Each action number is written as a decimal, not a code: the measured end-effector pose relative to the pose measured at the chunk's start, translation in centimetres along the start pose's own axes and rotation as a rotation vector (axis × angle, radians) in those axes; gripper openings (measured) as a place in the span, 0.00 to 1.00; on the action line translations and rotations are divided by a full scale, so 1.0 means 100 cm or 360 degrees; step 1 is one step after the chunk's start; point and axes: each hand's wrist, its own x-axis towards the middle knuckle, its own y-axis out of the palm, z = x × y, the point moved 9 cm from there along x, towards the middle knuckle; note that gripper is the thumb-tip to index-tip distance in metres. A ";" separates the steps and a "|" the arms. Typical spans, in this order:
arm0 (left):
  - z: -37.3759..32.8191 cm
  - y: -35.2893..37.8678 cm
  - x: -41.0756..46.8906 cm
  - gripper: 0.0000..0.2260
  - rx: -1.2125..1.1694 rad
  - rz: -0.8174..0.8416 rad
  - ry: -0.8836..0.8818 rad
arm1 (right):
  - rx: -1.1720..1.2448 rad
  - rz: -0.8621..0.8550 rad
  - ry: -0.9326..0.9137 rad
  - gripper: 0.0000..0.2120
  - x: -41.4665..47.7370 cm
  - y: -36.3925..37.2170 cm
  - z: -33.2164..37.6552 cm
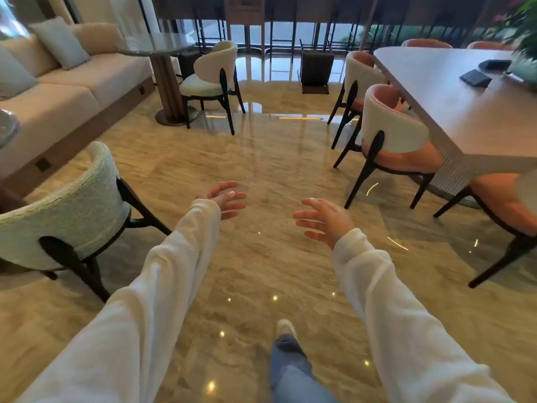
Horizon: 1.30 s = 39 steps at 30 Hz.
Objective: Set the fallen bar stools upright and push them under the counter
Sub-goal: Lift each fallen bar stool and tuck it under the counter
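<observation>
Bright, floor (261,257) glare, edges warped

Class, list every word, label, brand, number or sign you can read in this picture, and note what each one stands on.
No text can be read anywhere in this picture.
Nearer dark flat item on the table: any print is too small and blurred to read.
Farther dark flat item on the same table: likewise unreadable.
Dark plate on the sofa base: no lettering shows.
</observation>
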 end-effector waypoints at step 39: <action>-0.142 -0.031 0.665 0.13 0.0138 -0.0033 -0.0073 | -0.0088 -0.0169 0.0143 0.08 0.629 0.006 0.203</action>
